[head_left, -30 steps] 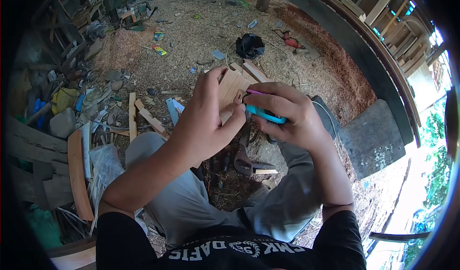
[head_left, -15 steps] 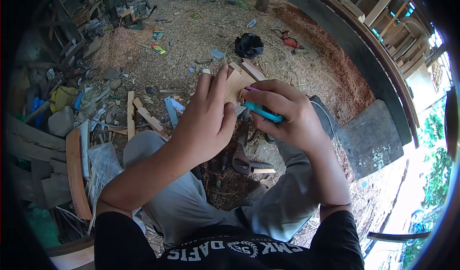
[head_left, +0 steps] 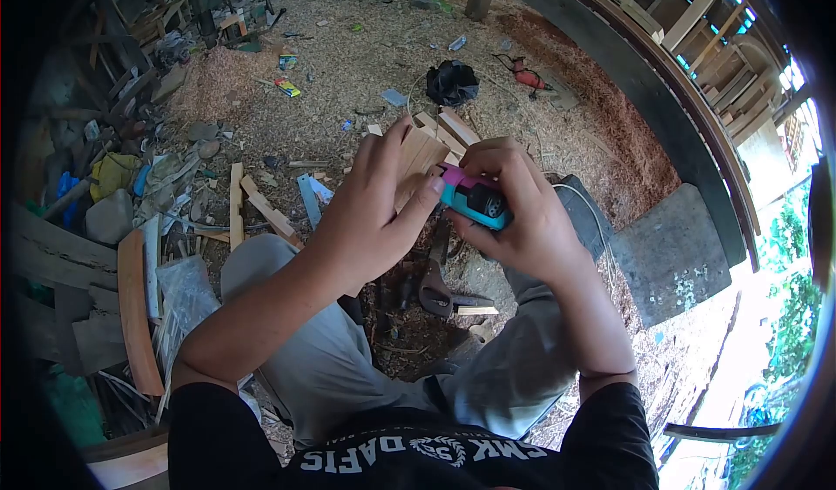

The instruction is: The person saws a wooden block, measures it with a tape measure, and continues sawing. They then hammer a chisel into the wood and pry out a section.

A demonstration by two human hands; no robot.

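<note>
Right hand [head_left: 515, 201]: clamped round teal-and-pink tool [head_left: 475, 198]
Tool: between hands, long axis far-left to near-right
Left hand [head_left: 370, 203]: thumb at its far end, fingers beside wooden board [head_left: 421, 154], grip unclear

black bag [head_left: 452, 83] on littered floor [head_left: 340, 59] | red tool [head_left: 528, 74] right of it | yellow bundle [head_left: 115, 177] beside grey block [head_left: 111, 218]

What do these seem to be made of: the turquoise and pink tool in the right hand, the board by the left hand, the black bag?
The tool: probably hard plastic, smooth, with even bright colour; black parts unclear. The board: wood, apparently bare, from the pale brown surface without clear gloss. The black bag: likely thin plastic, from its crumpled folds, though cloth remains possible.
</note>
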